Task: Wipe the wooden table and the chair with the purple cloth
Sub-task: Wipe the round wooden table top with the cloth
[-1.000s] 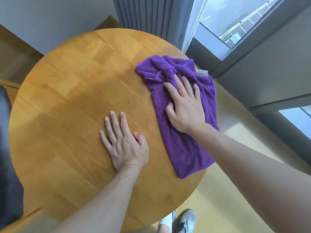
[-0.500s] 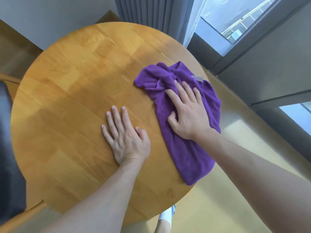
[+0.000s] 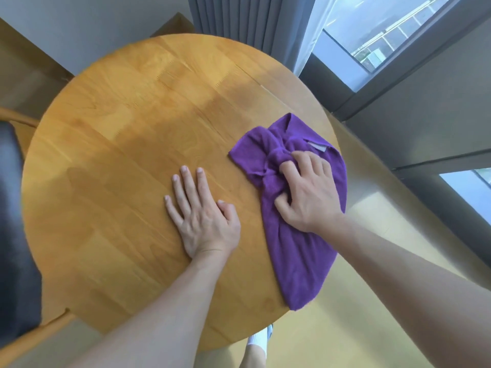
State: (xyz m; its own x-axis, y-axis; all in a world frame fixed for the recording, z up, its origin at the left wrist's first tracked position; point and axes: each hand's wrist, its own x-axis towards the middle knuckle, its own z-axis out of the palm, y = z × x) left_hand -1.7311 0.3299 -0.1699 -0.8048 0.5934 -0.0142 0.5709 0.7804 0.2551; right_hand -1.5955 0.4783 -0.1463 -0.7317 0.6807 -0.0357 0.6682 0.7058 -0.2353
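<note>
cloth point(image 3: 297, 248) soft, light, bunches easily; right hand point(image 3: 309, 192) grip curled into folds, right of frame; left hand point(image 3: 203, 215) flat on desk point(image 3: 127, 128); best held by gathered middle

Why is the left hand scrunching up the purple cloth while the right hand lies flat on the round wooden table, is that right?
Not quite: the hands are swapped. In the head view the right hand scrunches the purple cloth, its fingers curled into the folds, while the left hand lies flat on the round wooden table.
</note>
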